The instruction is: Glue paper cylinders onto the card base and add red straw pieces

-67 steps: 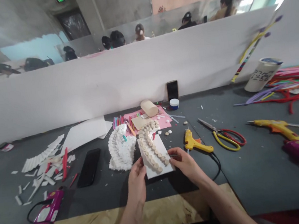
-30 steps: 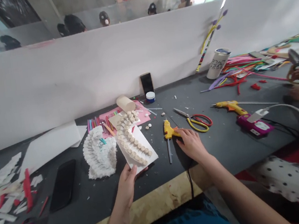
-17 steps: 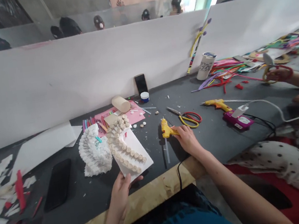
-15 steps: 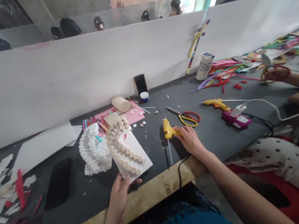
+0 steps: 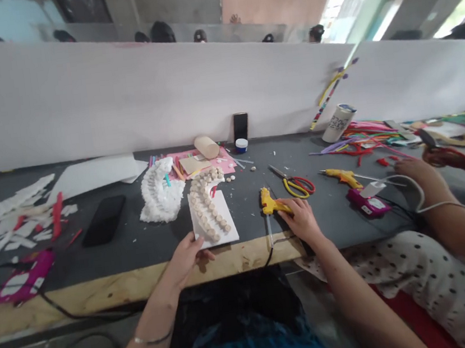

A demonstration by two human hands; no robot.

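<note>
My left hand (image 5: 187, 256) grips the near corner of a white card (image 5: 213, 221) at the table's front edge. A curved row of small cream discs (image 5: 207, 208) is stuck on the card. My right hand (image 5: 301, 217) is closed around the handle of a yellow glue gun (image 5: 270, 203), whose glue stick points toward me. The gun's black cord drops over the table edge. A white ruffled paper piece (image 5: 158, 193) lies just left of the card.
Yellow-and-red scissors (image 5: 297, 184), a second yellow glue gun (image 5: 341, 176), a black phone (image 5: 103, 219), pink paper (image 5: 197, 161) with coloured sticks, a paper roll (image 5: 207, 146). A neighbour's hand (image 5: 414, 171) holds a cable on the right. White partition (image 5: 121, 97) behind.
My right hand left the card, reached right and closed on the yellow glue gun. My left hand kept hold of the card's corner. The view swung and pulled back.
</note>
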